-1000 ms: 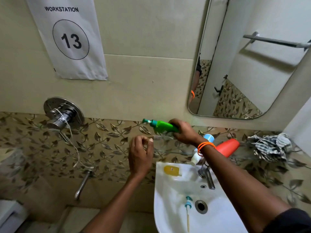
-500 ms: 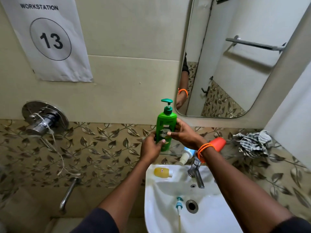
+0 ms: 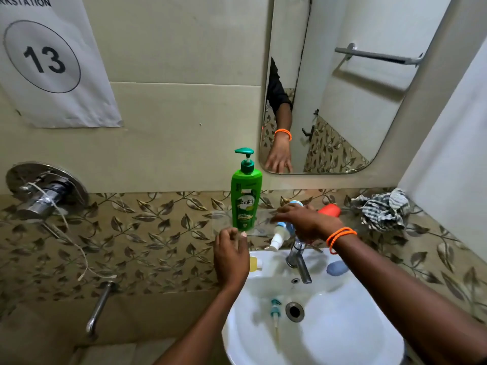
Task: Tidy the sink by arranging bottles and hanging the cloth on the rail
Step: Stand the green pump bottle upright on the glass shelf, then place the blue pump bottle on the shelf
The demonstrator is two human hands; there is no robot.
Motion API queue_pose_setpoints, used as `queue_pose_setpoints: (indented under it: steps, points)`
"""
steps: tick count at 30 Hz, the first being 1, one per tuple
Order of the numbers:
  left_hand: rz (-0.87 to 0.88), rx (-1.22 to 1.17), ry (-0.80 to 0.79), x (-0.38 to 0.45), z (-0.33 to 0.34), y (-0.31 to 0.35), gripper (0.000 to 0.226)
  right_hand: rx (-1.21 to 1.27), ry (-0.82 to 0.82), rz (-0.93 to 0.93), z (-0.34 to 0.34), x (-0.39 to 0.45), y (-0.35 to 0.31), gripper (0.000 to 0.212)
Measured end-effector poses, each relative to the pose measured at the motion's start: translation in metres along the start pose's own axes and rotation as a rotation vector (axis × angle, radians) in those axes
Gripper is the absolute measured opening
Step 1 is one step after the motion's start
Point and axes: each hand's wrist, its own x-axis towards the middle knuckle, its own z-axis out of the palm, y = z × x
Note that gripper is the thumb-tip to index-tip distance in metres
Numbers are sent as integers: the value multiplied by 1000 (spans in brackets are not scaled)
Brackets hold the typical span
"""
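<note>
The green Vatika pump bottle (image 3: 246, 196) is seen standing upright on the clear glass shelf (image 3: 261, 219) above the white basin (image 3: 316, 338), with no hand on it. The left hand (image 3: 230, 255) is held just below it, fingers loosely curled and holding nothing. The right hand (image 3: 303, 222) is laid over the white and blue bottle (image 3: 280, 233), which lies tilted with its cap pointing down toward the tap (image 3: 297, 259); whether the fingers are closed round it cannot be told.

The step in hand is judged to be the standing up of this second bottle. It is best gripped round the body, not the cap, lifted clear of the tap and set upright just beside the green one, away from the shelf edge. The orange bottle (image 3: 329, 210) lies behind the wrist and could be knocked. The checked cloth (image 3: 382, 210) is left crumpled on the ledge to the right; the rail (image 3: 379, 56) is seen only in the mirror.
</note>
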Motion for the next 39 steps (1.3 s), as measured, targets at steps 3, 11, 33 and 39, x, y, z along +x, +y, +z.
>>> queue_pose_setpoints:
  steps: [3, 11, 33, 39]
  points:
    - [3, -42, -124, -13, 13, 0, 8, -10, 139, -99, 18, 10, 1, 55]
    - [-15, -104, -282, -7, 31, 18, 24, 1087, 805, 139, 15, 5, 8, 39]
    - [-8, -28, -312, -35, 77, 37, 6, 151, 154, 200, 47, -57, 43, 112]
    - [-69, -54, -390, -47, 102, 38, 7, -148, 526, 51, 81, -47, 54, 54]
